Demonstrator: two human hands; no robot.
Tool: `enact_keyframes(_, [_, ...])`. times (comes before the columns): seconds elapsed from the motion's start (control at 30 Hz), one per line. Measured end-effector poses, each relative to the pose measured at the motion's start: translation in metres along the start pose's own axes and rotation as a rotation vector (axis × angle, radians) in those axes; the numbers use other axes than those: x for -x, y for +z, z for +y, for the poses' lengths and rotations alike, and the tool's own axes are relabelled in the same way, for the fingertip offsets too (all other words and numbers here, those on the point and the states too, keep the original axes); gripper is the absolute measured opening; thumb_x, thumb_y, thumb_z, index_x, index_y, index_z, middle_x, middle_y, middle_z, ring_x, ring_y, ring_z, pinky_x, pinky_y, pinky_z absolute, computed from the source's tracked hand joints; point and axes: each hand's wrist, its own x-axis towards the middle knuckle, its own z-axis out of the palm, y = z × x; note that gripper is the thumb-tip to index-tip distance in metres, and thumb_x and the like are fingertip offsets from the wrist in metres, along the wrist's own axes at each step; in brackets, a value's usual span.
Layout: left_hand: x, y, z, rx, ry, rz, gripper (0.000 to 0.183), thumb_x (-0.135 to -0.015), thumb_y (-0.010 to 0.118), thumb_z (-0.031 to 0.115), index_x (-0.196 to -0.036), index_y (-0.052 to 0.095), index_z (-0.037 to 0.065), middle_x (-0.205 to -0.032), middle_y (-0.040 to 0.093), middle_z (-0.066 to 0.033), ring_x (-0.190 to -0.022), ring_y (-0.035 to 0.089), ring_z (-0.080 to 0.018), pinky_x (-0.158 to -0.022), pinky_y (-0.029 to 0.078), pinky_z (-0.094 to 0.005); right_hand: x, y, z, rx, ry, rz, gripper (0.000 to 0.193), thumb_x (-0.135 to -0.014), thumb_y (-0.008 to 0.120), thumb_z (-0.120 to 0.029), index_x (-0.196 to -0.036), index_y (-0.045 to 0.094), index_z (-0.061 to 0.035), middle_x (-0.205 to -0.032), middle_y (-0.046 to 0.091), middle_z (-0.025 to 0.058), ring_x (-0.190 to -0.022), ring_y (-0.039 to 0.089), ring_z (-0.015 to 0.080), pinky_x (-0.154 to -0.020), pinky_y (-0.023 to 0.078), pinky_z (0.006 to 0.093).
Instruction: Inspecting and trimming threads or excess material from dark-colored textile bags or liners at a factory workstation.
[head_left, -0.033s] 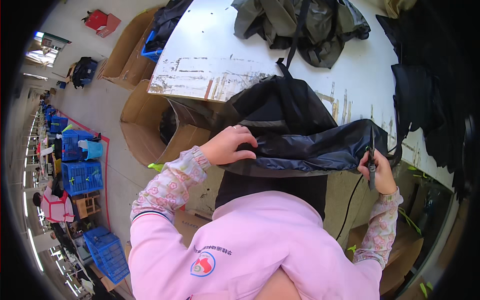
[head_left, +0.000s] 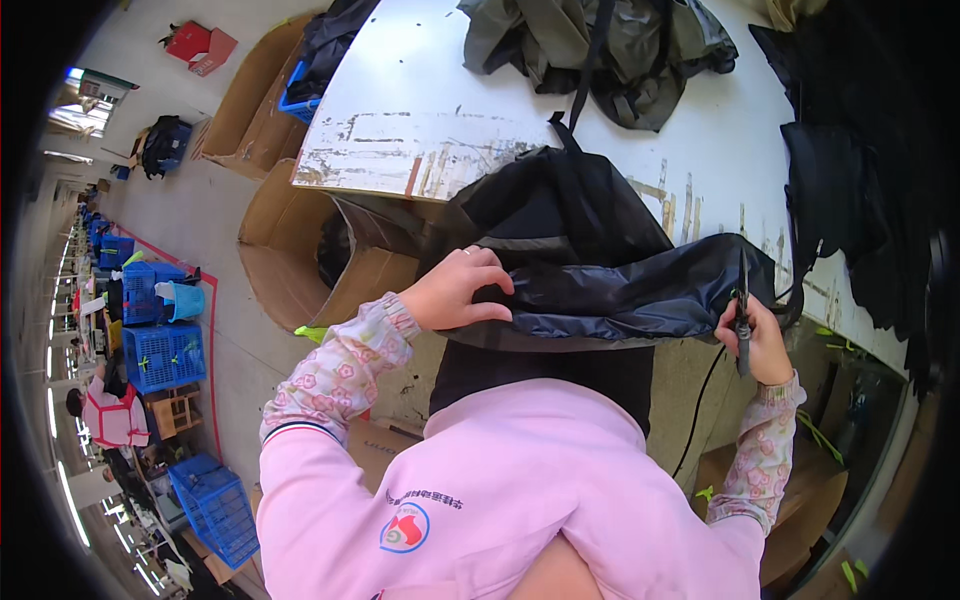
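Note:
A black fabric bag (head_left: 640, 290) with a shiny dark lining lies across my lap and over the table's near edge. My left hand (head_left: 460, 290) grips its left end, the fingers curled over the cloth and the thumb below. At the right end, my right hand (head_left: 757, 340) is closed around a slim pair of dark scissors (head_left: 743, 325), their blades pointing away from me against the fabric. The right fingertips sit close to the bag's edge. A black strap (head_left: 582, 90) runs from the bag up the table.
Grey-green fabric pieces (head_left: 640, 60) lie on the worn white table (head_left: 420, 90). Dark cloth (head_left: 840, 200) hangs at the right. Open cardboard boxes (head_left: 285, 235) stand left of the table. A black cable (head_left: 698, 410) hangs below the bag. Blue crates (head_left: 215, 510) and a person (head_left: 115, 412) are farther left.

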Motion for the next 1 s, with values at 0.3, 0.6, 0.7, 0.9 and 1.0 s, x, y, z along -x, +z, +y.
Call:
enact_keyframes(0.3, [0.017,0.027,0.01,-0.154,0.221,0.004,0.029,-0.07,0.082,0.025,-0.089,0.064,0.012,-0.095,0.055,-0.0057,-0.095,0.05,-0.0249,-0.089,0.034,-0.0381,-0.003,-0.005,0.014,0.087,-0.039,0.007,0.018,-0.079,0.069,-0.002,-0.086,0.053,-0.0042,-0.075,0.051,-0.0023,-0.069,0.047,0.0052,-0.063,0.039,0.0214])
enact_keyframes(0.6, [0.023,0.005,-0.004,1.055,-0.291,-0.051,0.015,-0.089,0.065,0.004,-0.091,0.051,0.006,-0.08,0.05,0.0063,-0.073,0.045,0.0003,-0.064,0.039,-0.0167,-0.009,-0.004,0.02,-0.006,0.044,-0.091,0.018,-0.081,0.069,-0.001,-0.086,0.052,-0.0045,-0.074,0.049,-0.0044,-0.064,0.043,0.0025,-0.057,0.037,0.0202])
enact_keyframes(0.7, [0.016,-0.001,-0.011,1.049,-0.328,-0.014,0.017,-0.087,0.068,0.007,-0.093,0.052,0.006,-0.082,0.051,0.0066,-0.073,0.046,0.0004,-0.064,0.039,-0.0163,-0.014,-0.001,0.022,-0.007,0.087,-0.113,0.019,-0.08,0.069,0.0,-0.087,0.052,-0.0045,-0.075,0.049,-0.0043,-0.066,0.044,0.0032,-0.059,0.038,0.0202])
enact_keyframes(0.9, [0.019,0.003,-0.01,0.983,-0.407,-0.178,0.028,-0.079,0.077,0.006,-0.095,0.054,0.007,-0.082,0.054,0.0066,-0.075,0.048,-0.0019,-0.068,0.041,-0.0174,-0.025,-0.001,0.035,-0.024,0.075,-0.123,0.021,-0.078,0.07,-0.001,-0.089,0.053,-0.0046,-0.077,0.051,-0.0034,-0.07,0.046,0.0044,-0.062,0.04,0.0213])
enact_keyframes(1.0, [0.023,0.005,-0.006,0.923,-0.389,-0.223,0.031,-0.076,0.079,0.002,-0.093,0.054,0.007,-0.082,0.055,0.006,-0.076,0.049,-0.003,-0.069,0.042,-0.0194,-0.029,0.005,0.033,0.036,0.106,-0.072,0.022,-0.077,0.071,-0.002,-0.089,0.053,-0.0049,-0.076,0.05,-0.0041,-0.07,0.046,0.0037,-0.061,0.04,0.0219])
